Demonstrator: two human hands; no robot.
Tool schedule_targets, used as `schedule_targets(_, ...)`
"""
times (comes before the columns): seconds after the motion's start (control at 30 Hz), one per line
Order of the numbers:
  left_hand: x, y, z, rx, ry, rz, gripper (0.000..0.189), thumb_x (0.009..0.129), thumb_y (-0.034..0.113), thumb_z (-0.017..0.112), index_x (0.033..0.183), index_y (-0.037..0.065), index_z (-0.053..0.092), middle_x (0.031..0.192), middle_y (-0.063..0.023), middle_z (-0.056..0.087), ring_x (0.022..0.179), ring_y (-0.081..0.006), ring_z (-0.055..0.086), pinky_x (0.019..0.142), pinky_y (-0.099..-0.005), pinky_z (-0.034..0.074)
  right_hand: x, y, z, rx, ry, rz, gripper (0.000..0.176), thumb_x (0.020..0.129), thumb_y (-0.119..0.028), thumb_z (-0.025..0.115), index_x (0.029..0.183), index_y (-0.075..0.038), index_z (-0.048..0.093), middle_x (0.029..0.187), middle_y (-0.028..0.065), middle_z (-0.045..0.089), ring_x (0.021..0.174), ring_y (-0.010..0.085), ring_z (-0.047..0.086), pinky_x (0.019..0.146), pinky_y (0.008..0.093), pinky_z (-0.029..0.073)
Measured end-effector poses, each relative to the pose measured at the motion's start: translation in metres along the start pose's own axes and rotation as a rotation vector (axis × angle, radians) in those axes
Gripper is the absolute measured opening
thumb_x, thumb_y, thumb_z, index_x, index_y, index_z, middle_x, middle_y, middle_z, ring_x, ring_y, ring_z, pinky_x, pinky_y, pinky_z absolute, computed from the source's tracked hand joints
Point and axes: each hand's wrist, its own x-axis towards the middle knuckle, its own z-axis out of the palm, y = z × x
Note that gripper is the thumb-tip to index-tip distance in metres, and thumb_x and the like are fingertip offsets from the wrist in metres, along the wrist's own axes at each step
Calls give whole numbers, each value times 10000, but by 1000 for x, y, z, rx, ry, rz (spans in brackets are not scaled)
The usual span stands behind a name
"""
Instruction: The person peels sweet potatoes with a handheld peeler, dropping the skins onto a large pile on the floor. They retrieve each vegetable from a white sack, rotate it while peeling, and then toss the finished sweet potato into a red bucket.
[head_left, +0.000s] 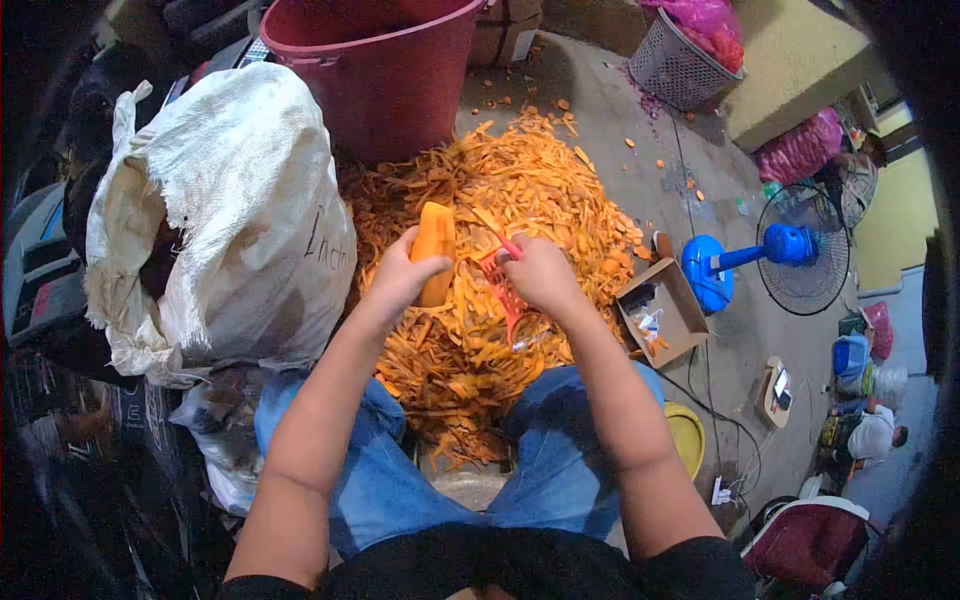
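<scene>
My left hand [400, 274] is closed around the lower part of a thick orange carrot [435, 235], which points upward and away from me. In my right hand [545, 278] is a red plastic peeler [499, 284] with a perforated body, its handle gripped in closed fingers. The peeler is just right of the carrot, with a small gap between them. Both hands are above a big heap of orange peelings [530, 185] on the floor between my knees.
A dark red tub [385, 95] stands behind the heap, and a white woven sack [260, 200] is at the left. To the right are an open cardboard box [685, 315], a blue fan [710, 270] and cables. Farther right, a person [872, 435] sits.
</scene>
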Motion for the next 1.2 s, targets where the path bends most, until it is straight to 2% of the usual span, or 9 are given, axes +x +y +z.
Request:
schedule_targets(0.1, -2, 3, -3, -194, -69, -151, 378, 710, 197, 535, 1026, 18, 431, 879, -100, 531, 732, -168, 547, 618, -284, 460, -13, -8, 2, -25, 19, -37, 214, 654, -156, 473, 750, 27, 529, 690, 221, 542, 681, 352, 531, 637, 404, 424)
schedule_targets(0.17, -4, 4, -3, -313, -137, -258, 366, 740, 259, 512, 1012, 24, 441, 873, -108, 535, 714, -187, 557, 594, -303, 475, -18, -11, 6, -209, 164, -98, 209, 668, -194, 497, 716, 9, 512, 624, 204, 539, 622, 344, 539, 585, 406, 433)
schedule_targets(0.23, -6, 3, -5, -690, -293, -384, 474, 784, 427, 387, 1044, 34, 438, 912, -127, 535, 706, -225, 565, 550, -355, 486, -15, -8, 13, -241, 174, -129, 210, 672, -216, 509, 698, -8, 504, 596, 185, 539, 588, 328, 542, 550, 403, 434)
schedule_targets(0.27, -4, 0, -3, -715, -281, -410, 526, 800, 493, 289, 1047, 57, 447, 893, -123, 547, 718, -221, 566, 560, -352, 484, -15, -6, 16, -276, 184, -157, 215, 676, -239, 521, 679, -25, 496, 568, 167, 539, 555, 313, 546, 514, 400, 435)
schedule_targets(0.37, -4, 1, -1, -768, -201, -382, 485, 809, 460, 305, 1042, 62, 455, 873, -123, 555, 729, -219, 566, 574, -348, 484, -17, -8, 21, -310, 209, -303, 223, 676, -270, 537, 671, -50, 496, 544, 132, 540, 513, 278, 549, 469, 385, 431)
schedule_targets(0.57, 1, -1, 0, -781, -179, -411, 466, 820, 439, 297, 1005, 43, 460, 811, -146, 562, 685, -225, 571, 587, -346, 486, -21, -10, 28, -339, 96, -261, 150, 644, -199, 544, 710, -77, 489, 541, 119, 529, 539, 276, 549, 495, 377, 434)
schedule_targets(0.8, -1, -1, 4, -670, -126, -419, 466, 818, 459, 292, 980, 57, 464, 795, -129, 563, 655, -215, 576, 547, -319, 494, -14, 6, 34, -356, 187, -280, 141, 629, -173, 546, 716, -73, 498, 527, 115, 530, 506, 274, 544, 473, 369, 434)
schedule_targets(0.87, -4, 1, 6, -627, -140, -411, 466, 817, 462, 294, 980, 59, 464, 793, -125, 564, 653, -211, 576, 539, -315, 493, -13, 8, 35, -355, 274, -318, 111, 626, -125, 512, 713, -57, 514, 512, 115, 532, 476, 253, 548, 441, 356, 433)
schedule_targets(1.2, -16, 8, 7, -561, -263, -426, 445, 829, 430, 293, 1014, 58, 454, 810, -105, 569, 639, -209, 573, 564, -329, 487, -1, 16, 33, -332, 317, -291, 113, 640, -123, 493, 715, -49, 532, 556, 131, 549, 517, 262, 558, 486, 360, 445)
